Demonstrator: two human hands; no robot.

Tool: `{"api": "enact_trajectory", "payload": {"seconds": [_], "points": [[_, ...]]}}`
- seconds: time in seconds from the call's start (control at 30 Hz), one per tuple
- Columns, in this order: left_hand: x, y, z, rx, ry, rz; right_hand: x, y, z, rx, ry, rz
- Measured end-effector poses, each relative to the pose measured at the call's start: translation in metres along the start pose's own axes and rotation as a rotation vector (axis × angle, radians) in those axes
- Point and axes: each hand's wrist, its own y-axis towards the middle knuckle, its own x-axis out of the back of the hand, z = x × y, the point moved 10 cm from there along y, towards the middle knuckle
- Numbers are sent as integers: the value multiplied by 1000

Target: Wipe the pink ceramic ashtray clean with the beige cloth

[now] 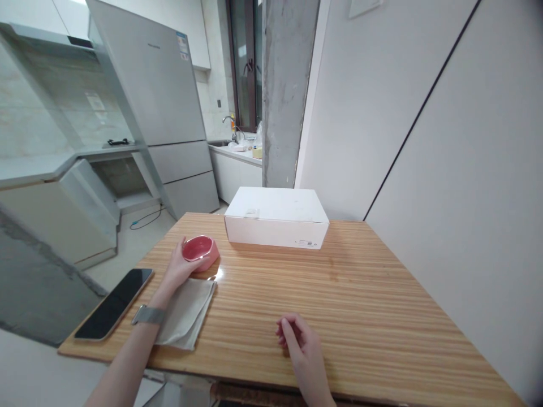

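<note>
A pink bowl (210,257) with an angular outer wall stands at the left of the wooden table (339,305). My left hand (182,265) grips its near left side, the thumb along the front and the fingers partly hidden behind the rim. Beneath my left forearm lies a folded grey cloth (186,314). My right hand (299,336) rests over the table near its front edge, fingers curled in loosely, with nothing visible in them.
A closed white box (275,217) sits at the table's back. At the left edge lies a dark-screened phone or tablet (114,305). A white wall (424,169) borders the table's right side. Beyond the table stand a fridge (165,90) and kitchen counters.
</note>
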Motion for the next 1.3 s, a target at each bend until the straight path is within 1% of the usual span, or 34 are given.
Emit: {"api": "enact_trajectory", "payload": {"seconds": [0.1, 0.17, 0.33, 0.43, 0.5, 0.53, 0.6, 0.77, 0.87, 0.93, 1.03, 1.13, 1.3], "points": [[-8, -1, 10, 39, 13, 74, 0, 0, -1, 0, -1, 5], [-6, -1, 10, 51, 28, 68, -1, 0, -1, 6, -5, 13], [0, -3, -1, 55, 66, 10, -2, 0, 0, 7, -16, 23], [-9, -10, -12, 46, 57, -3, -2, 0, 1, 5, -16, 23], [-24, -17, -23, 29, 14, 25, -2, 0, 1, 4, -13, 24], [-35, -22, -29, 18, -20, 54, -2, 0, 2, 5, -9, 24], [-63, -32, -43, 5, -137, 131, -1, 0, 2, 11, -1, 18], [-130, -62, -78, -44, -259, 238, 0, 0, 2, 13, 21, 5], [-160, -77, -93, -58, -314, 283, -1, -1, 3, 9, 37, 3], [-173, -83, -97, -56, -337, 299, -1, -2, 5, 24, 36, 8], [-186, -86, -99, -60, -354, 316, -3, -3, 7, 34, 30, 21], [-192, -86, -96, -72, -346, 324, -5, -4, 6, 28, 15, 40], [-196, -86, -94, -102, -339, 340, -7, -5, 9, 41, 2, 57]]}}
